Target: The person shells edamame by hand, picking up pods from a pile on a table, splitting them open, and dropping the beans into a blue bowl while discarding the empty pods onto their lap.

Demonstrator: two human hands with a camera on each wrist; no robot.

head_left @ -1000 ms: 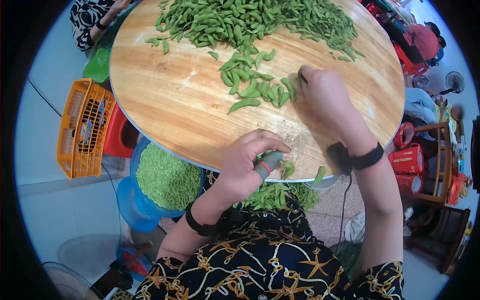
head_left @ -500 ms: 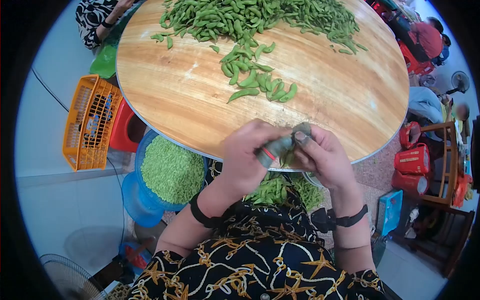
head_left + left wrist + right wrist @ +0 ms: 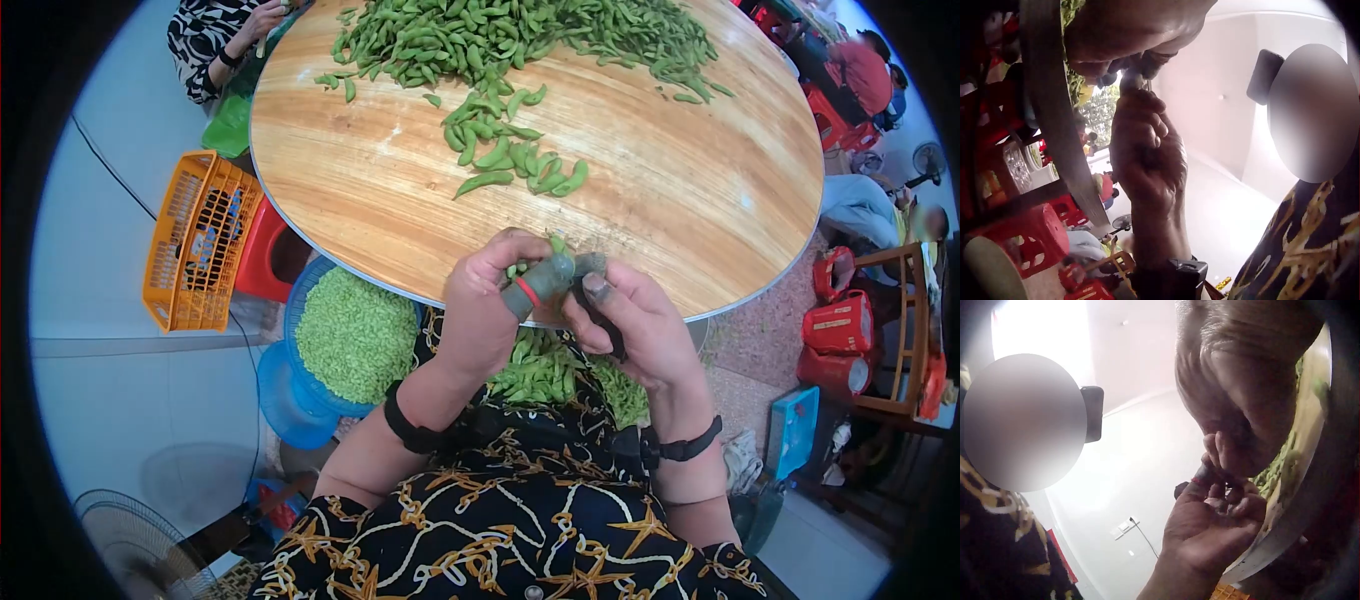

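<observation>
CHANGE: right hand (image 3: pixel 625 325), out on the round table (image 3: pixel 700 210) a second earlier, had come back to meet left hand (image 3: pixel 490 305) at the near rim, so shelling was underway | LEFT: fingers curled, pinching edamame pod (image 3: pixel 553 246) | POD: above sheathed thumb (image 3: pixel 538 285), between both hands | RIGHT: fingertips (image 3: pixel 592 288) pinched its other side.

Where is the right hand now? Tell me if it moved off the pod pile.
Yes. The right hand came back from the pod pile to the table edge, meeting the left hand on a pod.
</observation>
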